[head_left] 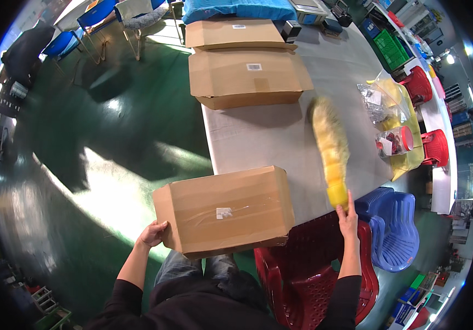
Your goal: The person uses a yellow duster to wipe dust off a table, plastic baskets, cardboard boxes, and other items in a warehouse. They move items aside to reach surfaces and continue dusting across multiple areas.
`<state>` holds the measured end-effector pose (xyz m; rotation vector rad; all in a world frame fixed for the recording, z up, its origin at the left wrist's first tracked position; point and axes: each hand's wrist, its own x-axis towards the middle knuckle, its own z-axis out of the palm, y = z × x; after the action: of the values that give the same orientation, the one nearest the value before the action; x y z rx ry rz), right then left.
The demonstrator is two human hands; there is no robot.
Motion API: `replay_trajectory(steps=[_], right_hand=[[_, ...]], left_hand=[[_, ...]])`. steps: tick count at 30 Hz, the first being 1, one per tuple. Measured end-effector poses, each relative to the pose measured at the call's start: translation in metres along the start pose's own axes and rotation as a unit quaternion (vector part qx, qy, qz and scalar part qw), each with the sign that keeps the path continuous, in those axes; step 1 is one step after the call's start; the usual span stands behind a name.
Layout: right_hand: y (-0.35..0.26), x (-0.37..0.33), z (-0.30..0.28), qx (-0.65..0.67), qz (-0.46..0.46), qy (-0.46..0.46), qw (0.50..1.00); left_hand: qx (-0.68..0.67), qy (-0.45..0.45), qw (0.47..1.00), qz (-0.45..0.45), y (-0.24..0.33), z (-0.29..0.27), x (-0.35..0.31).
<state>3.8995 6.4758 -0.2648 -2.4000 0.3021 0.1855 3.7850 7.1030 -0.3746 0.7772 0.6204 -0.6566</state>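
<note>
My left hand (153,233) grips the left end of a flat brown cardboard box (231,190). The box lies slightly tilted across the near table corner, its front part sticking out over the edge in front of my legs. A small white label and clear tape show on its top. In my right hand (348,220), at the table's near right edge, is the bright yellow end of a long fluffy yellow duster (330,137). The duster points away from me along the grey-covered table (269,143), its far tip slightly blurred. The fingers' undersides are hidden.
Two more cardboard boxes (250,80) lie farther back on the table. A red-lidded jar (395,141) and plastic bags (382,102) stand on yellow cloth at right. Dark red chairs (302,269) and stacked blue chairs (393,236) crowd the near right side.
</note>
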Motion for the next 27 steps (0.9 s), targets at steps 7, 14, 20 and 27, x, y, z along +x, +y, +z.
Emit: replay_trajectory(steps=[7,14,20,27], right_hand=[[-0.055,0.07,-0.015,-0.193,-0.187,-0.142,0.953],[-0.096,0.123,0.038,-0.238,-0.227,-0.183,0.927],[-0.04,0.113,0.01,-0.139,-0.15,-0.137,0.969],[0.082,-0.023,-0.034,0.081,0.236,0.057,0.967]], left_hand=[[-0.01,0.02,1.0,-0.002,-0.001,0.002,0.002],[-0.019,0.019,1.0,0.015,-0.005,0.009,-0.001],[-0.034,0.041,0.998,0.045,-0.011,0.012,-0.004],[-0.078,0.038,0.995,0.04,-0.016,0.045,0.01]])
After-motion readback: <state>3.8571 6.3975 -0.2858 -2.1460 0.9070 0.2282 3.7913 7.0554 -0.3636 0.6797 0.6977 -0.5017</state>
